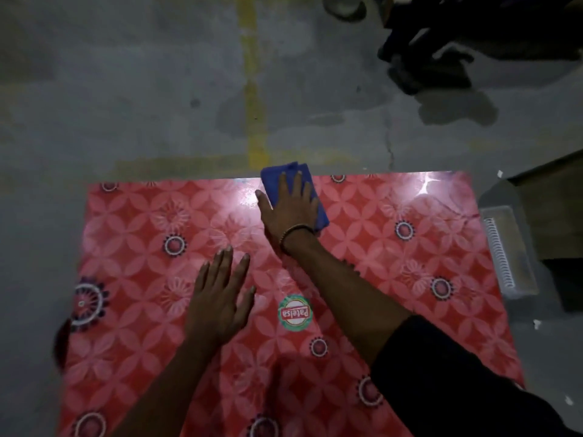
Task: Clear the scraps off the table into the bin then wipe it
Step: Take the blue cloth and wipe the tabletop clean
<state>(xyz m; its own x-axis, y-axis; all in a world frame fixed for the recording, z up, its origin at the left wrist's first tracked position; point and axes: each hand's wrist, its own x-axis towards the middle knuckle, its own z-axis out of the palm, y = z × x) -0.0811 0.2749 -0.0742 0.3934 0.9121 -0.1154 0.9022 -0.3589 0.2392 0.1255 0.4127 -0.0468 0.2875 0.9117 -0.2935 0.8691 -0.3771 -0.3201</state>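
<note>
Table [410,263] looks free of scraps and wiping is underway: right hand [288,212] presses flat on a blue cloth [320,212] at the far edge, left hand [217,298] open, empty, bracing; next, sweep sideways.

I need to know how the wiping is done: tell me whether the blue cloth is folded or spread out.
Folded: the blue cloth is a compact pad under the flat right hand at the table's far edge.

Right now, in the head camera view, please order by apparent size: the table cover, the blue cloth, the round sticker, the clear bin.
1. Table cover, by far the largest.
2. Clear bin, partly hidden at the table's right side.
3. Blue cloth, partly hidden under the right hand, so the gap from the bin is unsure.
4. Round sticker, smallest.
</note>
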